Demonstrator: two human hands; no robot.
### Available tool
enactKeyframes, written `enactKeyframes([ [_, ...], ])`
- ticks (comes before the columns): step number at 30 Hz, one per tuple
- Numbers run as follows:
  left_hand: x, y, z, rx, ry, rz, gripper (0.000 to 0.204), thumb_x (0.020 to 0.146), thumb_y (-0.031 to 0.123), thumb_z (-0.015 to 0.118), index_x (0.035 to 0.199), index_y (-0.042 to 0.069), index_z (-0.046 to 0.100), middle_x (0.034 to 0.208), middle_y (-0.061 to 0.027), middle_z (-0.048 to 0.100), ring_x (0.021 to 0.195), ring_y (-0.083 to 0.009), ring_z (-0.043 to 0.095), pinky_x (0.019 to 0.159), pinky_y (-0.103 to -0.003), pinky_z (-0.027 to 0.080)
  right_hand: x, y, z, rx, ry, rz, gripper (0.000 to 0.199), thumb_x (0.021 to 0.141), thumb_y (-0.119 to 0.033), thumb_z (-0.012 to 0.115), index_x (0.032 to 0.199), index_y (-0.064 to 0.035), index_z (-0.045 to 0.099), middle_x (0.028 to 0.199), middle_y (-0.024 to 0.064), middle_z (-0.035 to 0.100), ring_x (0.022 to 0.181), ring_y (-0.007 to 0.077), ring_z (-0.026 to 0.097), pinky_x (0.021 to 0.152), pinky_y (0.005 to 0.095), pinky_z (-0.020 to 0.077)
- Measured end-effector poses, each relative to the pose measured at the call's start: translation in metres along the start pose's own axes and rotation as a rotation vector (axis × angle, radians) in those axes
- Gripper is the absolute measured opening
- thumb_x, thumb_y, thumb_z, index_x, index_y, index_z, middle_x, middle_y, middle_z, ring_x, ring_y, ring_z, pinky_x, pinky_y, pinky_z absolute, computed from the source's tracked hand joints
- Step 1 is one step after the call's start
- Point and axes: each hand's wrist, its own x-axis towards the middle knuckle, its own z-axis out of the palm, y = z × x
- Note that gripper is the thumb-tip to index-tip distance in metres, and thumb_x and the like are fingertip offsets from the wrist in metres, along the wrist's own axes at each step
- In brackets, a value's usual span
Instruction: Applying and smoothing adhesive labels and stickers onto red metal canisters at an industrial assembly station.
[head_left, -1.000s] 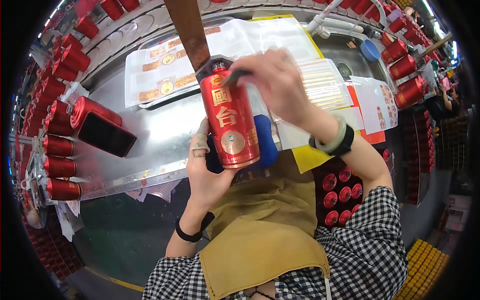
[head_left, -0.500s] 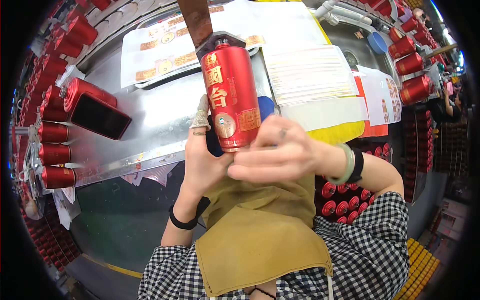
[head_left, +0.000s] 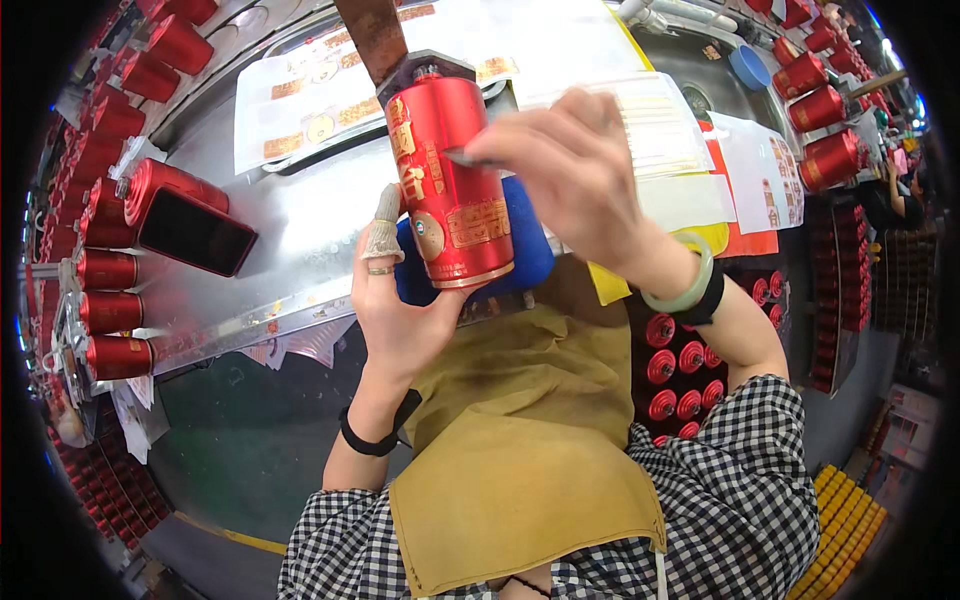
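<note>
- Steel workbench (head_left: pixel 300 250) under sheets of labels (head_left: pixel 300 100), red bottles (head_left: pixel 105 270) lining its left edge.
- Red cylindrical bottle (head_left: pixel 450 185) raised above the near edge, long axis near upright, top tilted away.
- Left hand (head_left: pixel 400 300) cupped around its base, gripping from below.
- Right hand (head_left: pixel 575 170) beside its right wall, fingers pinched on a small dark tool (head_left: pixel 470 158) touching it.

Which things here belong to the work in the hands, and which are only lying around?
In use:
- red bottle, held by the left hand
- small dark tool, pinched in the right hand

Lying around:
- black phone
- label sheets
- red bottles along the table's left edge
- blue pad
</note>
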Motion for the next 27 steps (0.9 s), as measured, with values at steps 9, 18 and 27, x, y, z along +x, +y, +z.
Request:
enactKeyframes([
  [9,-0.004,-0.008,-0.003,-0.043,-0.046,-0.022,0.096,0.075,0.014,0.092,0.154,-0.009,0.041,0.142,-0.0239,0.060,0.130,-0.0331,0.060,0.109,-0.040,0.047,0.001,-0.001,-0.005,0.101,-0.046,0.033,0.018,0.084,-0.006,0.072,0.099,-0.0130,0.077,0.099,0.0004,0.076,0.077,0.0182,0.062,0.076,0.0354,0.0445],
  [18,-0.004,-0.023,-0.004,-0.070,-0.158,-0.130,0.095,0.073,0.005,0.087,0.155,-0.006,0.041,0.140,-0.0232,0.060,0.130,-0.0364,0.058,0.106,-0.043,0.049,-0.004,0.002,-0.007,0.027,0.020,0.004,0.021,0.079,-0.008,0.071,0.098,-0.0177,0.073,0.095,-0.0049,0.071,0.082,0.0175,0.060,0.077,0.0357,0.0428],
  [27,-0.003,-0.021,-0.005,-0.108,-0.172,-0.125,0.095,0.073,0.001,0.085,0.156,-0.004,0.040,0.136,-0.0217,0.061,0.123,-0.0338,0.062,0.103,-0.040,0.052,-0.010,-0.016,-0.020,0.077,-0.020,-0.007,0.025,0.076,-0.011,0.074,0.100,-0.0171,0.079,0.102,-0.0054,0.075,0.080,0.0154,0.059,0.080,0.0290,0.0440],
])
